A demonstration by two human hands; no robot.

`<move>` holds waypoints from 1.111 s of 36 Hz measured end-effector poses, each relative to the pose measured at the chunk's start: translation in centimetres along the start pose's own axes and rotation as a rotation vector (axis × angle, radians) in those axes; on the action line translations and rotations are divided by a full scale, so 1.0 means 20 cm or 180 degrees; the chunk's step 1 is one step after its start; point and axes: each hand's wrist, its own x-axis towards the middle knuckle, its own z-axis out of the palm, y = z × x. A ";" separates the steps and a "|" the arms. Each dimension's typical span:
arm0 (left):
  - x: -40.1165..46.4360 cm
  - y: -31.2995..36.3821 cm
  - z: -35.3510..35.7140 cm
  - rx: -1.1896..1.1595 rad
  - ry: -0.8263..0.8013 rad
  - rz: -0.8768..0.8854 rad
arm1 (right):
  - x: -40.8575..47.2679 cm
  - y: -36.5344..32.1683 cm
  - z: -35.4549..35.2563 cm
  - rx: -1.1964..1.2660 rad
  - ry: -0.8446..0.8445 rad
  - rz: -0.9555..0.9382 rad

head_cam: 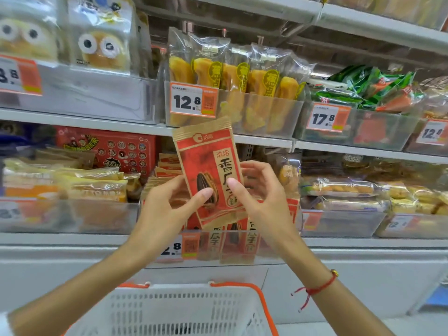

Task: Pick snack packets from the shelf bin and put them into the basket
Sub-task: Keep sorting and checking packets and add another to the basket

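Both forearms reach up and forward from the bottom corners toward the middle shelf, wrists bent slightly back. Between them a red-and-tan sunflower seed packet [209,173] stands nearly upright, its top tipped a little left, raised above the clear shelf bin [242,248] that holds more packets of the same kind.

The left hand [169,204] grips the packet's lower left side — thumb laid across the printed seed on the front, the other fingers curled behind. The right hand [260,190] pinches the right edge: thumb on the front by the black characters, fingers curved round the back, their tips showing past the packet's edge. A red string bracelet [315,288] circles the right wrist.

Below, between the two forearms, sits the white basket [184,309] with its orange handle [263,304] — well under the packet. A price tag reading 12.8 [192,100] hangs on the bin of yellow snack sticks [242,78] on the shelf above.
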 end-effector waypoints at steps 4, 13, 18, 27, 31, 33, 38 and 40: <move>-0.07 -0.05 -0.03 -0.0159 0.0061 -0.0201 | -0.05 0.04 0.04 0.0052 -0.0320 0.0173; -0.13 -0.12 -0.03 -0.0487 0.0008 -0.0737 | -0.09 0.10 0.02 0.0436 -0.0491 0.1107; -0.14 -0.16 -0.02 -0.0372 -0.0211 -0.0861 | -0.07 0.11 0.01 0.0299 0.0069 0.0913; -0.17 -0.18 0.01 -0.0383 -0.0516 -0.1049 | -0.07 0.13 -0.04 0.0184 0.0334 0.0894; -0.19 -0.19 0.02 -0.0338 -0.0734 -0.1075 | -0.06 0.13 -0.06 0.0441 0.0587 0.1049; -0.19 -0.18 0.03 -0.0364 -0.0755 -0.1039 | -0.06 0.13 -0.07 0.0501 0.0576 0.1054; -0.20 -0.19 0.03 -0.0419 -0.0797 -0.1099 | -0.07 0.15 -0.07 0.0434 0.0347 0.1102; -0.19 -0.19 0.03 -0.0424 -0.0795 -0.1125 | -0.07 0.15 -0.07 0.0366 0.0268 0.0986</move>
